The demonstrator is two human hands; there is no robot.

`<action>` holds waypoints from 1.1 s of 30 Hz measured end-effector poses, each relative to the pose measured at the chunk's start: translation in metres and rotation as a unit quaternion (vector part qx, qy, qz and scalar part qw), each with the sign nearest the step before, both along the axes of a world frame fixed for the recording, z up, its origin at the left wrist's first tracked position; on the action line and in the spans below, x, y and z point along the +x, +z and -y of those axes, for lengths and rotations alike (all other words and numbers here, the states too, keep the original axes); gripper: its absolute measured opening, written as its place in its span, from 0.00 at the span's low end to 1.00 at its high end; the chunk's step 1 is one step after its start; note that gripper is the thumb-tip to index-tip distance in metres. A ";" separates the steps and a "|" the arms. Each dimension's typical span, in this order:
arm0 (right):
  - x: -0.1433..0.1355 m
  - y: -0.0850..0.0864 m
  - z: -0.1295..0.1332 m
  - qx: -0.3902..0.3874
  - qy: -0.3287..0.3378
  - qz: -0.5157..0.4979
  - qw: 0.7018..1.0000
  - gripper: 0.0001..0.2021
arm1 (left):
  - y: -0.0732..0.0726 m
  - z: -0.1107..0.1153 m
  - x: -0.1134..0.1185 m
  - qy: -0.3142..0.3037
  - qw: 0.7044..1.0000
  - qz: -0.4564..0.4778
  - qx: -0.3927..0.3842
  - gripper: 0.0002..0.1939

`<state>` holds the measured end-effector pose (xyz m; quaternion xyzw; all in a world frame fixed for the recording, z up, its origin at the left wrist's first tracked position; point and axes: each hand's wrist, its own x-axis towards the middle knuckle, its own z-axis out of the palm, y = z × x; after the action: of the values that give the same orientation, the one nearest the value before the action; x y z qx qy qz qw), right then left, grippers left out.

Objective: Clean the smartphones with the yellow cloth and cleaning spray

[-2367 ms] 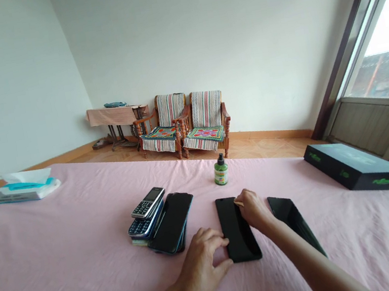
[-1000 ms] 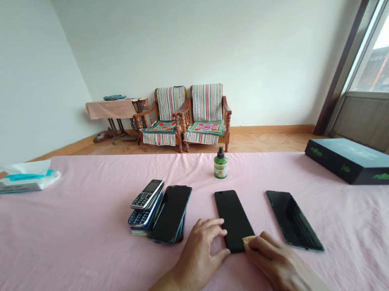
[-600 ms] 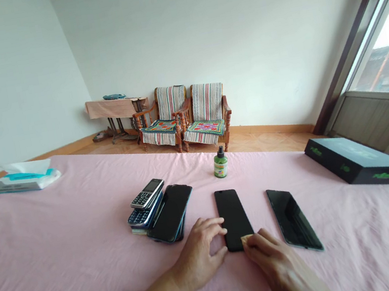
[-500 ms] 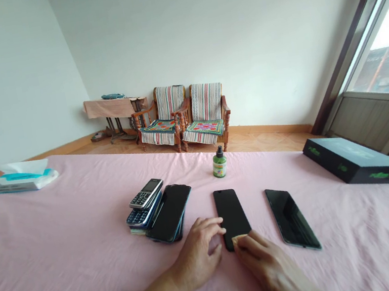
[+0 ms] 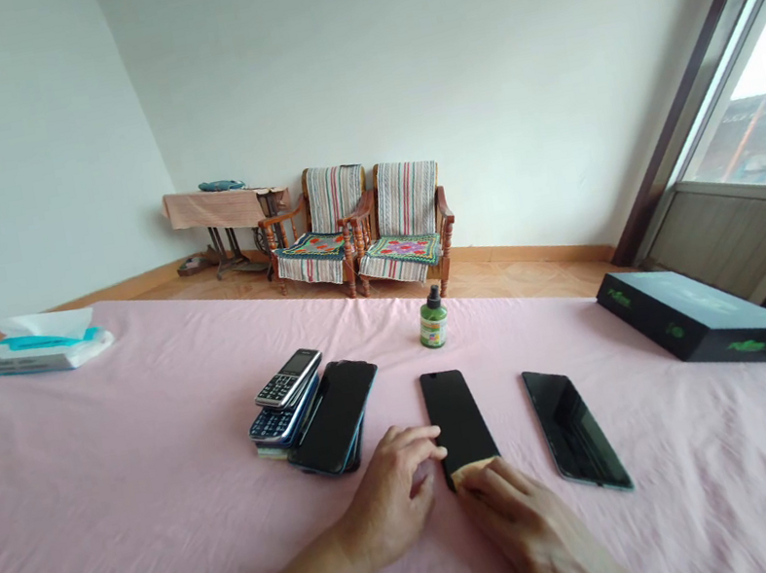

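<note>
A black smartphone [image 5: 457, 417] lies flat on the pink cloth, its lower end partly covered. My left hand [image 5: 396, 492] rests at its left edge, fingers apart, with fingertips touching the side. Over the near end of the phone, my right hand [image 5: 524, 518] is closed on a yellowish cloth [image 5: 473, 469] pressed to the screen; most of that cloth is hidden under the fingers. To the right lies another dark smartphone [image 5: 575, 430]. On the left, a stack of smartphones [image 5: 336, 418] sits beside a pile of keypad phones [image 5: 288, 382].
Beyond the phone stands a green spray bottle [image 5: 432, 319]. A black box [image 5: 699, 315] sits at the right edge of the pink cloth [image 5: 172, 521], and a tissue pack [image 5: 46, 351] at the far left. Two wooden chairs [image 5: 396, 225] are by the wall.
My right hand, with the cloth, has shifted slightly left along the phone's lower end. My left hand stays almost still at the phone's edge.
</note>
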<state>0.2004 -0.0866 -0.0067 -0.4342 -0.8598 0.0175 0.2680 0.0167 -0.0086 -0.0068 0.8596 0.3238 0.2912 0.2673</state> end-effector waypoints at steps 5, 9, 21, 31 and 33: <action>-0.012 0.001 -0.002 -0.013 0.004 0.022 1.000 0.12 | -0.002 -0.001 -0.002 -0.007 1.000 -0.005 0.004 0.23; 0.002 -0.012 0.001 0.012 -0.024 -0.012 1.000 0.13 | -0.002 -0.001 -0.001 -0.005 1.000 -0.009 0.005 0.23; -0.001 0.005 0.000 -0.022 -0.053 -0.091 0.994 0.16 | 0.002 0.000 0.001 0.001 1.000 -0.010 -0.003 0.24; 0.016 -0.004 -0.002 0.006 -0.121 -0.028 0.992 0.15 | 0.001 0.000 0.001 -0.001 1.000 -0.006 -0.005 0.25; 0.022 -0.008 -0.002 0.026 -0.159 -0.026 0.987 0.15 | 0.003 0.000 0.001 -0.001 1.000 -0.008 -0.002 0.25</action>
<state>0.2220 -0.0848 -0.0146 -0.5573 -0.7732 -0.0366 0.3005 0.0177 -0.0088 -0.0042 0.8615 0.3262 0.2831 0.2670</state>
